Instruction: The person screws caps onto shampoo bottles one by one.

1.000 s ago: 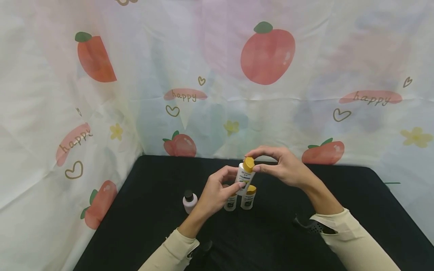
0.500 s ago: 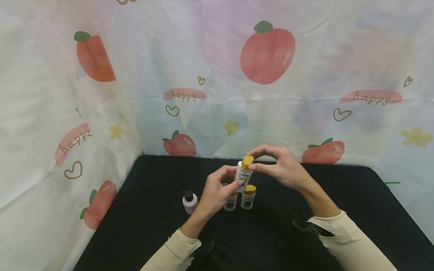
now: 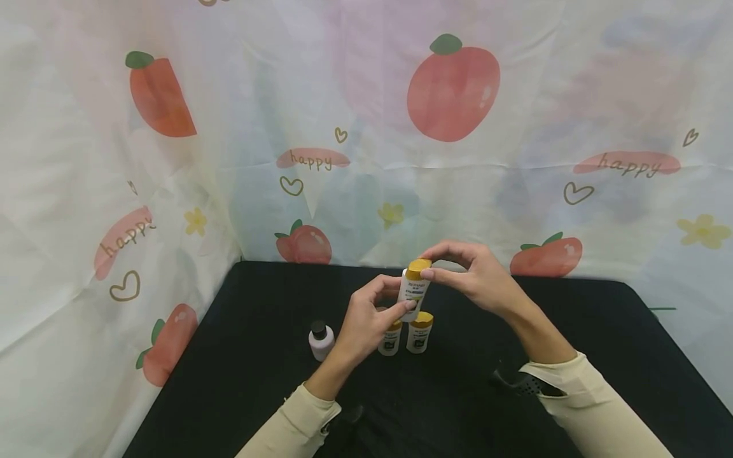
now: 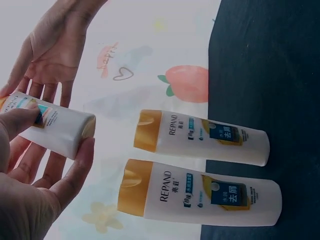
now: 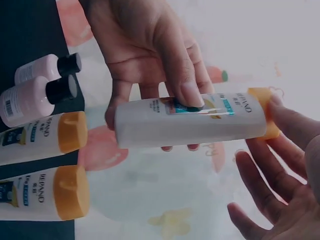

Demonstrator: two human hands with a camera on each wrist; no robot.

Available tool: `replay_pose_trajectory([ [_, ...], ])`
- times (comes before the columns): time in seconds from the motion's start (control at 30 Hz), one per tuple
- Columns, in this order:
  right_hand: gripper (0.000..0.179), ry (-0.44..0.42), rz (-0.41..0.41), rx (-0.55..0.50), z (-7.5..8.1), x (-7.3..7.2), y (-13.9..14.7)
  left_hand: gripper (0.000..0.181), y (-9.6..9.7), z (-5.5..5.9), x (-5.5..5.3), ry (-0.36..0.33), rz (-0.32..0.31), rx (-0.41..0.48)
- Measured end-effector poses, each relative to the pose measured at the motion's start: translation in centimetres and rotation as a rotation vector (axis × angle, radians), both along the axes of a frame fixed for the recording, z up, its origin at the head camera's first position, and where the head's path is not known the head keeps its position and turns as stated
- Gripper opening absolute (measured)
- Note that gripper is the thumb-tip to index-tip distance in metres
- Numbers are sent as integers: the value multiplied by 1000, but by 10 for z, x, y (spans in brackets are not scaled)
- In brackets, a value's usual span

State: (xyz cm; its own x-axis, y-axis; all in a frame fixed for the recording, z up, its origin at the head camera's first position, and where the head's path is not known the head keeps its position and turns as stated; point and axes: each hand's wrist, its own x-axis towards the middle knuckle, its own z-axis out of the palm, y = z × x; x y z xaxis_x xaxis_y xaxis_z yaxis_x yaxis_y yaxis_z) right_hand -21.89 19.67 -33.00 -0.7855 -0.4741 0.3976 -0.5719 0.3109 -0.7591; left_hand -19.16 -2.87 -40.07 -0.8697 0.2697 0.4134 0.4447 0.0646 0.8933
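My left hand (image 3: 366,312) grips the body of a white shampoo bottle (image 3: 411,296) with a yellow cap, thumb across its label. Raised over the table, the bottle leans slightly to the right. At its top, my right hand (image 3: 481,280) pinches the yellow cap (image 5: 260,112) between thumb and fingers; its other fingers spread loosely in the right wrist view. Two matching shampoo bottles, one (image 4: 210,137) beside the other (image 4: 215,200), stand upright on the table below the hands. In the head view, the left hand partly covers one of them.
Left of the standing shampoo bottles is a pale pink bottle (image 3: 321,343) with a black cap; the right wrist view shows a second pink bottle (image 5: 37,70) beside it. A black cloth (image 3: 258,343) covers the table. Fruit-printed curtains (image 3: 366,210) hang behind and at the left.
The held shampoo bottle has risen slightly and tilts less, its label turned more towards the head view. Both hands moved up a little with it. The standing bottles stay in place.
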Motion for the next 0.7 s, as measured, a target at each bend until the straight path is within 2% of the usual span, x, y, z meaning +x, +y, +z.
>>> replay_pose_trajectory([
  [0.17, 28, 76, 53, 2, 3, -1, 1, 33, -1, 3, -1, -8, -13, -1],
  [0.4, 21, 116, -29, -35, 0, 4, -6, 30, 1, 1, 0, 34, 34, -18],
  [0.57, 17, 113, -79, -46, -4, 6, -10, 29, 3, 0, 2, 31, 74, -29],
  [0.7, 16, 106, -84, -40, -4, 6, -10, 29, 3, 0, 3, 28, 73, -25],
])
